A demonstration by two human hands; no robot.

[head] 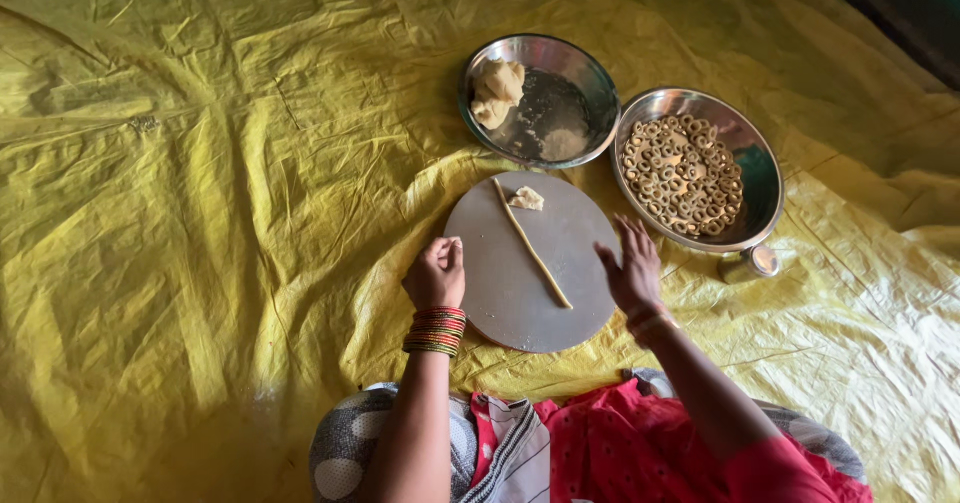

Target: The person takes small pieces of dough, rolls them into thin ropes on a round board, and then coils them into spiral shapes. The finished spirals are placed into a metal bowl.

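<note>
Fingers of the left hand [435, 273] curl narrowly at the round board's [500, 303] left edge, holding nothing visible. Between the hands, the dough rope [531, 245] runs diagonally, far-left to near-right. The right hand [630, 268], spread wide and empty, hovers nearest its near end.

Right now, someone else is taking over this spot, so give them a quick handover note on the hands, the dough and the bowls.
Left hand: closed loosely at the round board's left edge, holding nothing visible.
Right hand: open, fingers spread, over the board's right edge.
On the board: one long dough rope, a small dough scrap.
Done: many dough rings in the right steel bowl.
Left: the rope is uncut; a dough lump waits in the left steel bowl.
</note>
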